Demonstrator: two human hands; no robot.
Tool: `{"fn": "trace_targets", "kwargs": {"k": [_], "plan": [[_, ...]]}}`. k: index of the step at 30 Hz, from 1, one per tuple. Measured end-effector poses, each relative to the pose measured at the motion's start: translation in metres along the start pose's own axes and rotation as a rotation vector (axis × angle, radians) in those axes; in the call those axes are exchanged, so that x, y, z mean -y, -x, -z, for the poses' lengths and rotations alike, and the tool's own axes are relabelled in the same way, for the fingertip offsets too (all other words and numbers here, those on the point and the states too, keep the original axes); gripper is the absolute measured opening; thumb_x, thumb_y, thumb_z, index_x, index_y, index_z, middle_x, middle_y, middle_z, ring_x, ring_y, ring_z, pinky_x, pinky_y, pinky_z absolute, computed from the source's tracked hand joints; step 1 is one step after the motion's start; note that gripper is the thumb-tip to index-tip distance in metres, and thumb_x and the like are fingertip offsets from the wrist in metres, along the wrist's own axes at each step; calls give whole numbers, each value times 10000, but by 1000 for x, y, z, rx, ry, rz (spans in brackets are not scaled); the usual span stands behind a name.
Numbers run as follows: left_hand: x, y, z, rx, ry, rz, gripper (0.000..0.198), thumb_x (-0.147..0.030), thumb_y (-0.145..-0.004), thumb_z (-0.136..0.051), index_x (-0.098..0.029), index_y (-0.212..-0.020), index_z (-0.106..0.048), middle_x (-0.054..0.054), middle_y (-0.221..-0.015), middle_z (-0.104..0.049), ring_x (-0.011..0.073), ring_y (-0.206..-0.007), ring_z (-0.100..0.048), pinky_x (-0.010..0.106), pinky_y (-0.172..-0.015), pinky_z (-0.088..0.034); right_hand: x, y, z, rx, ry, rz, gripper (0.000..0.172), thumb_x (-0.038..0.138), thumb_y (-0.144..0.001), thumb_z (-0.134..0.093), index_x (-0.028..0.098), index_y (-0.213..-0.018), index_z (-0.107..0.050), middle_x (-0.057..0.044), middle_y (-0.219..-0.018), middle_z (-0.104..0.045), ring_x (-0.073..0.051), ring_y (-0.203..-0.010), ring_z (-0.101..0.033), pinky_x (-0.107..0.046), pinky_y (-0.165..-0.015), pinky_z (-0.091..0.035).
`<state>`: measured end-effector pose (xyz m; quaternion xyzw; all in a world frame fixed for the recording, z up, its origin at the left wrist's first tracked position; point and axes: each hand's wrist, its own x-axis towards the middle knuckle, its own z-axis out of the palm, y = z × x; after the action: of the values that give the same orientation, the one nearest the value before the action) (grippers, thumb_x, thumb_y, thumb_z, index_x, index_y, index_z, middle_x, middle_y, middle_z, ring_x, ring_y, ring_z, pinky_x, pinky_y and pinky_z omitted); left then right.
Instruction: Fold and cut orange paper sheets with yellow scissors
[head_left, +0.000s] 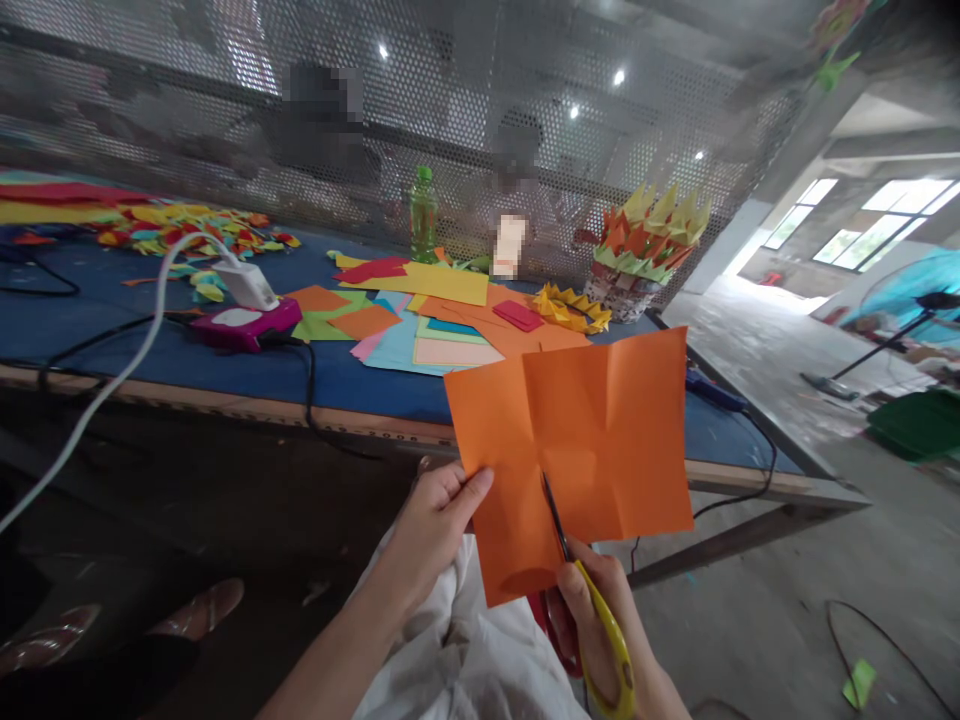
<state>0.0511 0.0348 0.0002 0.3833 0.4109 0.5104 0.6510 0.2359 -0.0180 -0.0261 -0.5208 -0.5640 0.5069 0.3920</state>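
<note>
Two hands up over the lap, both busy with one orange sheet (600, 440), which hangs in the air just this side of the blue table (337, 375) edge, not resting on anything. Left hand (435, 530) pinches the sheet's lower left edge, thumb flat on the front face, other fingers hidden behind. Right hand (600, 620) sits below the sheet's bottom edge, fingers curled shut through the handles of the scissors (600, 610). The scissors' long axis runs from the right hand up and slightly left, and the dark blades are into the paper from the bottom edge, near the middle. The blades look nearly together, though how far the cut runs is hard to tell. The sheet is creased into panels, and the blade tip lies close to one upright crease. The right hand is nearer the cut; the left is off to the side of it, well clear of the blades. Loose coloured papers (450, 350) and a green bottle (424, 215) sit on the table beyond.
</note>
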Motion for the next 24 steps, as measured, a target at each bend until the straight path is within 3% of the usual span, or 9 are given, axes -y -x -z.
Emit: {"fn": "trace_targets", "kwargs": {"k": [8,15,21,24], "plan": [[-2,-2,0,1,-1,10,438,-517,-820,-753,-146,-1054,-753,104,-974,-789,251,-824,-728,339,-757,-565,2,0,2,-23,91,-3,607,801,-876,-435,238,-648,-428,73,-349,-411,-42,-290,-250,-212,-356,-166],[-1,0,2,9,-23,5,422,-533,-832,-732,-157,-1020,-761,95,-947,-787,254,-802,-724,347,-758,-557,-2,-1,4,-46,155,50,610,798,-878,-440,218,-690,-479,72,-386,-402,-59,-324,-312,-220,-368,-192],[-4,0,2,-13,-25,19,411,-532,-785,-770,-154,-948,-755,103,-933,-783,265,-816,-722,362,-776,-558,-5,-6,10,-60,237,194,663,814,-863,-438,184,-697,-560,46,-540,-384,-94,-528,-343,-246,-486,-244],[-4,-1,2,-22,-31,26,406,-534,-788,-765,-163,-953,-759,99,-926,-785,258,-790,-724,357,-760,-559,-7,-5,10,10,163,179,587,769,-898,-436,211,-727,-503,63,-471,-389,-78,-424,-331,-234,-413,-206]]}}
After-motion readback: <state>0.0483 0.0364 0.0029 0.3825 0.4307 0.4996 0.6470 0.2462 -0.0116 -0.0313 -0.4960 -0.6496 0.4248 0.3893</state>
